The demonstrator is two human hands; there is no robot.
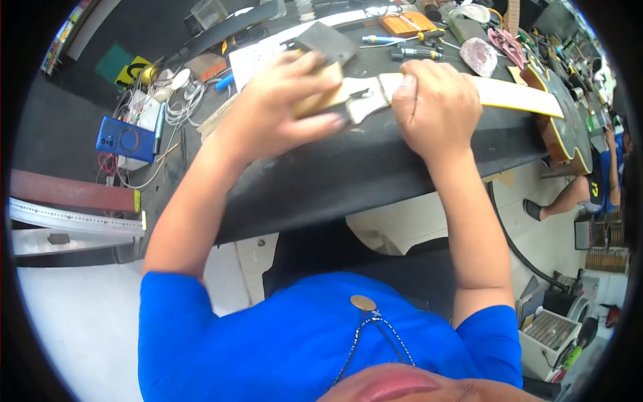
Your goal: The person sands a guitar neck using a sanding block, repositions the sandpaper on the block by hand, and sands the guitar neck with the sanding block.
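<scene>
A guitar lies across the dark bench, its pale neck (516, 97) running from the body (559, 110) on the right towards the middle. My right hand (437, 104) is closed round the neck near the headstock end. My left hand (288, 104) is over the headstock (367, 98), its fingers curled round a yellowish block-like piece (321, 96) and blurred by motion. White dusty patches show on the headstock between my two hands. Just beyond my left hand lies a dark grey flat block (327, 44).
A blue phone (126, 139) and coiled cables (184, 107) are at the left, above a steel ruler (74, 218). Screwdrivers (418, 52), an orange block (407, 24) and a pinkish stone-like lump (478, 56) lie at the back. Another person's leg (566, 195) shows at the far right.
</scene>
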